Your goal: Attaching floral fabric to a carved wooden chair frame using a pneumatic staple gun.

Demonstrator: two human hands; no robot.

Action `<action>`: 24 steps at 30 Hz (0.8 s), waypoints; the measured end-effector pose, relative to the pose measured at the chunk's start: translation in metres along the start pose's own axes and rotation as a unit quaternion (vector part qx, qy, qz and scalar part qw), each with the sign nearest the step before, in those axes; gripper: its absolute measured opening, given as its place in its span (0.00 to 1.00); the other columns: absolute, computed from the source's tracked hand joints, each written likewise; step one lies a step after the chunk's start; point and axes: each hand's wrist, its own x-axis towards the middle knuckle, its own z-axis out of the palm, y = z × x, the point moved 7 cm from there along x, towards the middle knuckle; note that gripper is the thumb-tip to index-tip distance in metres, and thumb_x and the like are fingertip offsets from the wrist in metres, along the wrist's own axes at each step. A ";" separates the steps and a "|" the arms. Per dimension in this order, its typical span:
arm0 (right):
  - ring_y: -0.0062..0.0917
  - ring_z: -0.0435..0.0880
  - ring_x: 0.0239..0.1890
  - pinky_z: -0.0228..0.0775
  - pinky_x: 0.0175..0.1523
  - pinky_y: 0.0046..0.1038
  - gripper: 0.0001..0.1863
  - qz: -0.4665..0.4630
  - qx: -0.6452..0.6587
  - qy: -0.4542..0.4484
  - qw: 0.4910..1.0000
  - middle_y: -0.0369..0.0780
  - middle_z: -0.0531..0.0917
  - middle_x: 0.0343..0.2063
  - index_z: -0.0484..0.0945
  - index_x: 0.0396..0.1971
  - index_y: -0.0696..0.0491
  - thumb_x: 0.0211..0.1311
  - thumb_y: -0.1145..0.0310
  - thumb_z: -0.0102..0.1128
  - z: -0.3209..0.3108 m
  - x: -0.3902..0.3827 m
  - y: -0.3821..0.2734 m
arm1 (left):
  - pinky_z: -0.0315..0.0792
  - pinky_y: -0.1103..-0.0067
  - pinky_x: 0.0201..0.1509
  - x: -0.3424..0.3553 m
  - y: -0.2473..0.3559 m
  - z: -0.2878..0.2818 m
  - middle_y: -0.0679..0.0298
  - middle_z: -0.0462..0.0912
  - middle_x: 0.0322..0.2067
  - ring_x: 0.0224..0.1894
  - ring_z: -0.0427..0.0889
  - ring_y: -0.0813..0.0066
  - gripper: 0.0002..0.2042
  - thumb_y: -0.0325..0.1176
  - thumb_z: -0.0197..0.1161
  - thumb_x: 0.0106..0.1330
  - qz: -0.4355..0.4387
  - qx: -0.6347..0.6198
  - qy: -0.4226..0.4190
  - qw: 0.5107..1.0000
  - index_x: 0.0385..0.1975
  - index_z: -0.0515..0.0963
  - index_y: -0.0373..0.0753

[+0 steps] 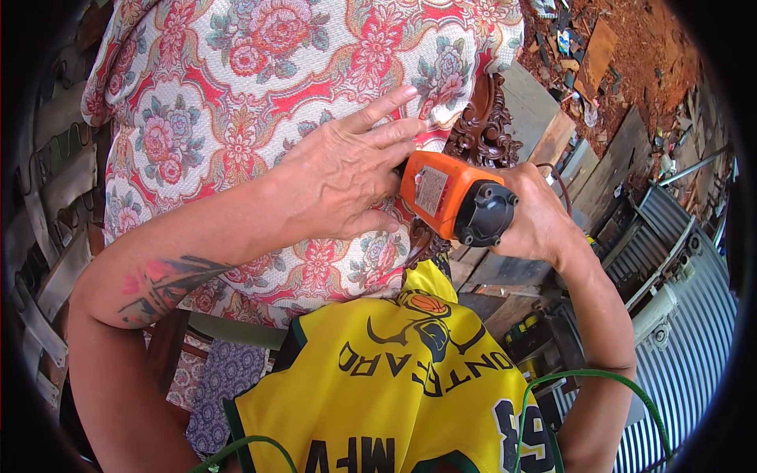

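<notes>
My right hand [538, 211] is wrapped round the handle of an orange staple gun [430, 193] with a black end cap. The tool's front end is at the right edge of a floral upholstery fabric [276, 102], by dark carved wood trim [493, 118]. What its nose touches is hidden behind my left hand [347, 173]. That hand lies on the fabric with its fingers spread, some fingertips beside the tool's front. The fabric is cream, red and pink, stretched over a padded piece of furniture.
Wooden boards [536, 102] and scattered scraps lie on reddish ground at the right. Corrugated metal sheeting [678, 331] stands at the lower right. Webbing straps [63, 189] run along the left side. A green cord [599, 374] crosses near my right arm.
</notes>
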 end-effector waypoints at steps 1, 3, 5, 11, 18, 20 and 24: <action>0.51 0.88 0.35 0.83 0.43 0.43 0.21 -0.002 0.003 0.005 1.000 0.52 0.87 0.28 0.86 0.43 0.54 0.44 0.69 0.72 -0.001 0.000 -0.001 | 0.29 0.54 0.88 0.000 0.000 0.000 0.65 0.77 0.64 0.80 0.56 0.68 0.24 0.64 0.62 0.63 0.002 0.001 0.001 1.000 0.40 0.89 0.49; 0.51 0.88 0.34 0.83 0.43 0.42 0.21 0.006 -0.003 -0.005 1.000 0.52 0.88 0.28 0.86 0.43 0.54 0.44 0.69 0.73 -0.001 0.001 -0.001 | 0.29 0.55 0.88 0.000 0.001 -0.001 0.66 0.76 0.65 0.81 0.55 0.68 0.25 0.65 0.62 0.62 0.005 -0.002 0.001 1.000 0.39 0.89 0.50; 0.50 0.88 0.34 0.83 0.43 0.42 0.22 0.014 -0.010 -0.013 1.000 0.51 0.88 0.28 0.87 0.43 0.53 0.44 0.69 0.73 -0.001 0.002 -0.001 | 0.28 0.55 0.88 -0.001 0.000 -0.002 0.67 0.75 0.68 0.82 0.51 0.68 0.27 0.67 0.62 0.61 0.003 0.015 -0.001 1.000 0.38 0.90 0.50; 0.50 0.88 0.34 0.83 0.42 0.42 0.24 -0.016 0.014 0.011 1.000 0.52 0.88 0.30 0.87 0.45 0.52 0.43 0.67 0.75 -0.001 0.005 -0.006 | 0.27 0.55 0.88 -0.002 0.000 0.003 0.66 0.72 0.71 0.83 0.47 0.66 0.34 0.71 0.59 0.59 -0.005 0.067 -0.016 0.998 0.42 0.90 0.44; 0.49 0.89 0.36 0.82 0.44 0.45 0.30 0.016 -0.021 -0.023 0.999 0.50 0.89 0.31 0.84 0.52 0.49 0.44 0.63 0.78 0.011 0.004 0.002 | 0.25 0.55 0.87 -0.003 -0.002 0.007 0.63 0.70 0.73 0.84 0.44 0.64 0.40 0.74 0.56 0.60 -0.019 0.075 -0.019 0.997 0.45 0.89 0.37; 0.49 0.89 0.37 0.82 0.44 0.46 0.30 0.029 -0.030 -0.031 0.999 0.49 0.89 0.31 0.83 0.52 0.49 0.44 0.62 0.78 0.016 0.005 0.006 | 0.25 0.56 0.87 -0.003 -0.002 0.008 0.60 0.68 0.73 0.84 0.44 0.63 0.40 0.73 0.57 0.60 -0.020 0.053 -0.032 0.998 0.45 0.89 0.36; 0.49 0.89 0.37 0.82 0.45 0.46 0.27 0.016 -0.033 -0.034 0.999 0.49 0.89 0.32 0.84 0.49 0.49 0.45 0.59 0.77 0.018 0.010 0.009 | 0.26 0.56 0.87 -0.002 -0.002 0.004 0.58 0.68 0.73 0.84 0.44 0.63 0.39 0.72 0.58 0.59 -0.020 0.061 -0.002 0.998 0.46 0.88 0.35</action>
